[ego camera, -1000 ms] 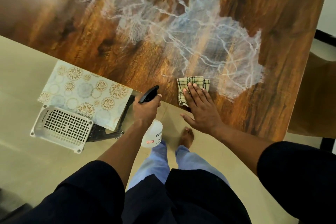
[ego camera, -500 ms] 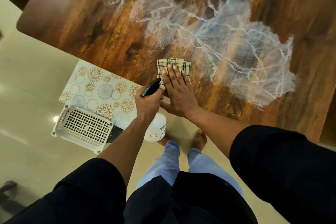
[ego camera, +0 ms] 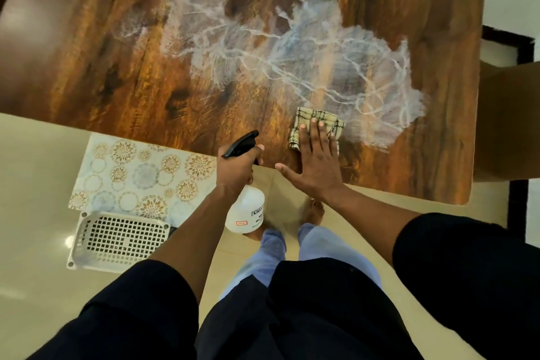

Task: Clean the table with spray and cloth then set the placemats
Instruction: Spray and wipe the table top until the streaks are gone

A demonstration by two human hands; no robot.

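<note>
Checked beige cloth [ego camera: 317,123], folded into a small pad, lies flat on the wooden desk [ego camera: 146,47] close to its near edge, right at the lower rim of a wide whitish smear of spray residue [ego camera: 321,58] that spreads over the middle of the desk in feathery streaks. The person's right hand [ego camera: 314,165] presses down on the cloth with its fingers [ego camera: 317,137] straight and close together, the thumb splayed out to the left over the desk edge; the cloth's far edge and its left and right corners show past the fingertips.

Just beside that hand, the left hand [ego camera: 236,169] grips the neck of a spray bottle [ego camera: 247,213], fingers curled round it under the black trigger head [ego camera: 241,145], whose nozzle points out over the desk edge. The white bottle body hangs below the hand, off the desk and above the floor, with a small label facing up.

Left of the bottle, below the desk edge, lies a pale placemat [ego camera: 140,175] printed with gold and grey round floral medallions. A white perforated plastic basket [ego camera: 117,238] sits against its near edge, overlapping it slightly. Beneath the hands are the person's bare feet [ego camera: 312,212] on a glossy cream tiled floor [ego camera: 38,169], light blue trouser legs and dark sleeves.
</note>
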